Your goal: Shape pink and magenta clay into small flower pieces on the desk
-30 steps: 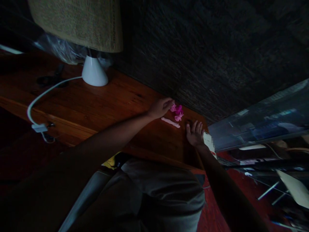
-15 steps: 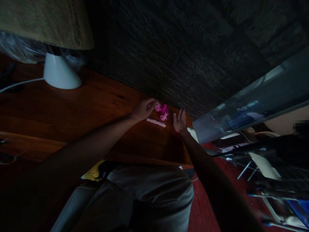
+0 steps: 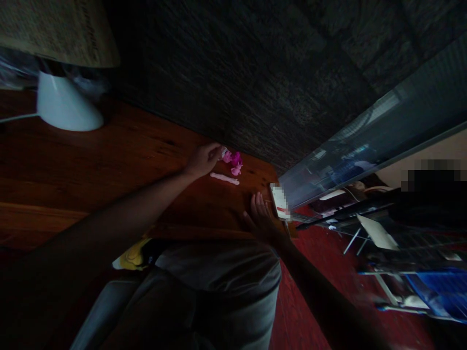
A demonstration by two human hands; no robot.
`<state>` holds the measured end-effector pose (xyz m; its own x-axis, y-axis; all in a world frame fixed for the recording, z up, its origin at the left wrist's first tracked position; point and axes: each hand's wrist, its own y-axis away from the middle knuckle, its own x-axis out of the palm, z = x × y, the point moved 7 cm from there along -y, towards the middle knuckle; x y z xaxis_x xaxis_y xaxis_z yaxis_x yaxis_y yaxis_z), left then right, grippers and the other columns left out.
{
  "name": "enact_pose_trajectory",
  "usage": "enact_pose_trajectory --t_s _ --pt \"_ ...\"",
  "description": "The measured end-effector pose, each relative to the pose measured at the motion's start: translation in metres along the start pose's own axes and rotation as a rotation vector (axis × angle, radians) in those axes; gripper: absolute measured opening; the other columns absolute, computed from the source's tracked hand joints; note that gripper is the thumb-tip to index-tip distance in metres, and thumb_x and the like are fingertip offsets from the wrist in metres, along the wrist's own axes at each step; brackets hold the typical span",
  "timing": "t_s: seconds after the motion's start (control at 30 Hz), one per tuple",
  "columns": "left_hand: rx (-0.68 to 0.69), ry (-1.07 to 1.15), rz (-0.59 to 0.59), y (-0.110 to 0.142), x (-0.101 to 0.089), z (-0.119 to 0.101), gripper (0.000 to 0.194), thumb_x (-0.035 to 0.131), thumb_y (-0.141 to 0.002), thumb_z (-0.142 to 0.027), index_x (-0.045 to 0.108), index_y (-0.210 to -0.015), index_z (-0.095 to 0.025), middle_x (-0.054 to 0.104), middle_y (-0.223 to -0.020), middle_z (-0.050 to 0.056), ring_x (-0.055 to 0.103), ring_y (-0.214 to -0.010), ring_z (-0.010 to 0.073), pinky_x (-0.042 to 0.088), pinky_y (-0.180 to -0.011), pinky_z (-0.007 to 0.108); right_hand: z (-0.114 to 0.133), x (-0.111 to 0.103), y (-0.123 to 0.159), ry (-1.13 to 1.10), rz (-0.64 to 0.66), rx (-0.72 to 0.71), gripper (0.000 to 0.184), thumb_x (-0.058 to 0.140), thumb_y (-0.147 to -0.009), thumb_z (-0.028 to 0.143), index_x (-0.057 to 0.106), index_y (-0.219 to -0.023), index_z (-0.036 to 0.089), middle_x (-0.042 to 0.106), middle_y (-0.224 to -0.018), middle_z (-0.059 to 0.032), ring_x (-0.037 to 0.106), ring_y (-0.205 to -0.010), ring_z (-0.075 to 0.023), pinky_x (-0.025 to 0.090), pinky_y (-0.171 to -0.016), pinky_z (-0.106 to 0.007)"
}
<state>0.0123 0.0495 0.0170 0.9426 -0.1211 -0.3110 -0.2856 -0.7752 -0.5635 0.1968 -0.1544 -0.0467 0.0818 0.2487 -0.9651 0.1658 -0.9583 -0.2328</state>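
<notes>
On the wooden table (image 3: 146,146), left fingers (image 3: 213,148) touch pink pieces (image 3: 236,159), grip unclear; right fingers (image 3: 260,203) splayed.

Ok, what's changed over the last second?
The right hand has drawn back from beside the pink pieces toward the near edge of the table. The view has swung, so the lamp sits further left in it. The left hand stays at the lamp-side end of the pieces; its grip is unclear. The pale pink strip lies as it did.
</notes>
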Motion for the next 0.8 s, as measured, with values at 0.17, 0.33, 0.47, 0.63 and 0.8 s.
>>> enact_pose_trajectory --t_s 0.17,0.33,0.47,0.63,0.8 --pt "0.035 -0.004 -0.005 -0.002 0.001 0.001 0.033 0.043 -0.096 -0.039 0.068 -0.094 -0.017 0.071 -0.076 0.004 0.062 -0.07 0.0144 0.046 -0.068 0.026 0.0 0.001 0.019 -0.057 0.005 -0.074 0.062 0.03 -0.102 0.032 0.014 -0.157 0.007 0.028 -0.159 -0.0265 0.019 -0.151 -0.034 0.035 -0.112 -0.06" --pt "0.043 -0.013 -0.017 -0.005 0.0 0.003 0.033 0.043 -0.097 -0.039 0.068 -0.095 -0.016 0.072 -0.079 0.004 0.063 -0.07 0.0143 0.047 -0.068 0.025 -0.017 0.007 -0.024 -0.048 0.053 0.019 0.062 0.026 -0.103 0.039 0.021 -0.156 0.007 0.023 -0.161 -0.0235 0.009 -0.152 -0.0337 0.021 -0.118 -0.06" --pt "0.024 -0.018 0.002 -0.004 0.0 0.003 0.033 0.043 -0.097 -0.037 0.068 -0.095 -0.016 0.072 -0.079 0.004 0.064 -0.071 0.0145 0.047 -0.07 0.026 -0.045 0.018 -0.082 -0.061 0.119 0.31 0.079 0.022 -0.099 0.057 0.014 -0.157 0.005 0.009 -0.164 -0.0229 0.004 -0.153 -0.0334 0.011 -0.119 -0.061" --pt "0.016 -0.001 -0.015 -0.004 -0.001 0.004 0.032 0.044 -0.097 -0.037 0.068 -0.096 -0.016 0.072 -0.079 0.004 0.064 -0.069 0.0135 0.047 -0.068 0.024 -0.075 0.028 -0.139 -0.148 0.093 0.466 0.089 0.02 -0.095 0.065 0.009 -0.157 0.001 0.001 -0.164 -0.0245 -0.001 -0.153 -0.0338 0.004 -0.12 -0.058" --pt "0.026 -0.017 -0.009 -0.005 0.0 0.006 0.033 0.043 -0.097 -0.038 0.068 -0.097 -0.016 0.072 -0.077 0.004 0.064 -0.068 0.0133 0.047 -0.067 0.024 -0.094 0.027 -0.158 -0.248 -0.084 0.528 0.088 0.013 -0.094 0.066 0.004 -0.158 0.006 0.0 -0.166 -0.0215 -0.002 -0.154 -0.0326 0.005 -0.118 -0.063"
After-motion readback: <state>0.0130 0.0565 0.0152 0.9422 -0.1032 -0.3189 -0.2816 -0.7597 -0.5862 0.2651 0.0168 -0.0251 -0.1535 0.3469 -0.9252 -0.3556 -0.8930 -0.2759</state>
